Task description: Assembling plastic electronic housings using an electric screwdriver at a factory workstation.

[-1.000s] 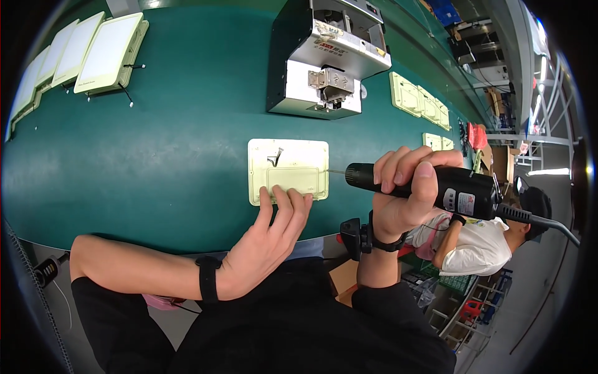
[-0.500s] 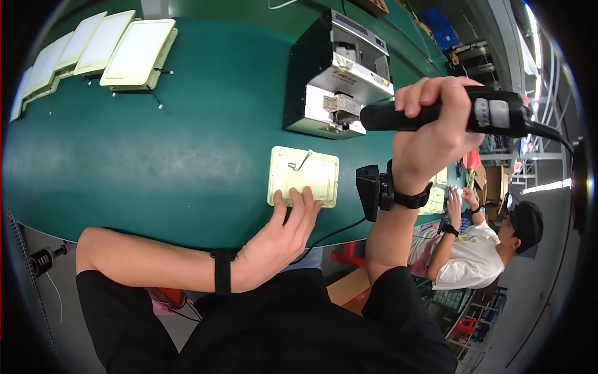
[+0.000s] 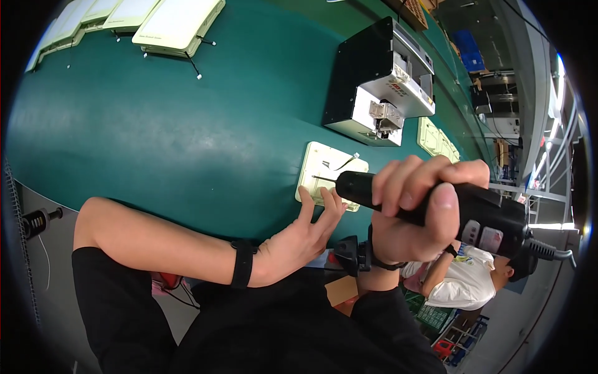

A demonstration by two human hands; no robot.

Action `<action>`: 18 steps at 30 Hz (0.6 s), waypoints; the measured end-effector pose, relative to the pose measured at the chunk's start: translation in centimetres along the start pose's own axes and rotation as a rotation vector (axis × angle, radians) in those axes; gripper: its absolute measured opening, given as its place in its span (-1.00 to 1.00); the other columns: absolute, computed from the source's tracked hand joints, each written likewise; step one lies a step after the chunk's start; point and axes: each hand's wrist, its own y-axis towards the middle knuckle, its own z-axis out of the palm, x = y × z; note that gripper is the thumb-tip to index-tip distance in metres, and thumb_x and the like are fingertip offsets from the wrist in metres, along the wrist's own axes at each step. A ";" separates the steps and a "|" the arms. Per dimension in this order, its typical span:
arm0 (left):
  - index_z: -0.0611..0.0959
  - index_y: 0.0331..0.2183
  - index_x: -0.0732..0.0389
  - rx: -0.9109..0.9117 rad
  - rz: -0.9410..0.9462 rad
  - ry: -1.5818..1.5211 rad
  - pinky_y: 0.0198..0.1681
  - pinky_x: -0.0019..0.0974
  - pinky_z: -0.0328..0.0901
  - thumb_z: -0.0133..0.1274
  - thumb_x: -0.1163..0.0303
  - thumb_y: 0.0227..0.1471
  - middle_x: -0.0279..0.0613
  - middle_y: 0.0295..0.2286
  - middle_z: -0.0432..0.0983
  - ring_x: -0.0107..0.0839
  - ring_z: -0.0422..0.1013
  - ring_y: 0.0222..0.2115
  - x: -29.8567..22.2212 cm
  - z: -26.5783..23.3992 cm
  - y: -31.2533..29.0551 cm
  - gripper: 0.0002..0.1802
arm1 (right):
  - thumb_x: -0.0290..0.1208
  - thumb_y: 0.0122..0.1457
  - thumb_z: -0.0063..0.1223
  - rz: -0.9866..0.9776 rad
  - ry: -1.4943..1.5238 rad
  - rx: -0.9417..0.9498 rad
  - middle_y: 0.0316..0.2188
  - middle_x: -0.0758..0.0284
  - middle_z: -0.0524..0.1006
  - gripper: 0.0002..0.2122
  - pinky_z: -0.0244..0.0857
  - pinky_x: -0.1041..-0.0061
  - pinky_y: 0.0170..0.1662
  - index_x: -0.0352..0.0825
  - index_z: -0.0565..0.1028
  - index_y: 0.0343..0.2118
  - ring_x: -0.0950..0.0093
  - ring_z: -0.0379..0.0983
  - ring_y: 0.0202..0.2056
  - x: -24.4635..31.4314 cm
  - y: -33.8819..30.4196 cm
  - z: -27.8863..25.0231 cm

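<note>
In my right hand [image 3: 423, 206] is a black corded electric screwdriver [image 3: 358, 188], with my fingers wrapped round its body. Its thin bit slants over a pale yellow-green plastic housing [image 3: 313, 157] that lies on the green table; whether the tip touches it I cannot tell. A short cable [image 3: 347, 162] with a small white connector sticks up from the housing. My left hand [image 3: 305, 230] lies at the near edge, its fingers spread and their tips resting on the housing. The screwdriver and right hand cover part of the housing's right side.
Beyond the housing stands a black and silver boxy machine [image 3: 358, 81] with a metal mechanism at its front. White-topped panels [image 3: 177, 25] with dangling wires line the far left. More pale housings [image 3: 431, 137] lie to the right. A co-worker [image 3: 461, 277] sits at lower right.
My right hand has brought the screwdriver from beside the machine's front down and left to the housing. My left hand stays on the housing. The whole view has shifted.
</note>
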 end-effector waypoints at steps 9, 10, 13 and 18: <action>0.69 0.03 0.24 0.088 0.102 -0.002 0.03 0.24 0.36 -0.05 0.16 0.15 0.15 0.15 0.37 0.09 0.29 0.12 0.6 -0.6 0.1 -0.47 | -0.41 0.29 -0.01 0.039 -0.049 -0.005 -0.63 0.32 0.32 -0.86 0.17 0.44 -0.62 -0.27 0.28 -0.20 0.52 0.18 -0.72 -2.3 -0.1 0.0; 0.71 0.01 0.23 0.083 0.094 0.001 0.03 0.24 0.36 -0.05 0.16 0.14 0.15 0.15 0.37 0.09 0.29 0.12 0.6 -0.6 0.0 -0.48 | -0.41 0.29 -0.01 0.047 -0.050 -0.007 -0.63 0.32 0.32 -0.86 0.17 0.44 -0.62 -0.27 0.28 -0.20 0.52 0.18 -0.72 -2.4 -0.2 0.0; 0.73 -0.01 0.22 0.057 0.072 0.000 0.04 0.24 0.36 -0.04 0.16 0.14 0.15 0.15 0.37 0.09 0.29 0.12 0.3 -0.2 0.1 -0.50 | -0.42 0.28 0.00 0.058 -0.005 -0.008 -0.63 0.31 0.32 -0.86 0.17 0.43 -0.62 -0.26 0.27 -0.22 0.52 0.18 -0.72 -2.4 -0.1 0.0; 0.72 0.01 0.21 0.029 0.061 0.010 0.01 0.23 0.36 -0.04 0.14 0.15 0.14 0.16 0.37 0.09 0.29 0.11 -0.1 0.2 0.3 -0.49 | -0.41 0.28 0.00 0.041 -0.042 -0.014 -0.63 0.32 0.32 -0.85 0.17 0.43 -0.63 -0.27 0.27 -0.22 0.52 0.17 -0.72 -2.4 -0.4 0.3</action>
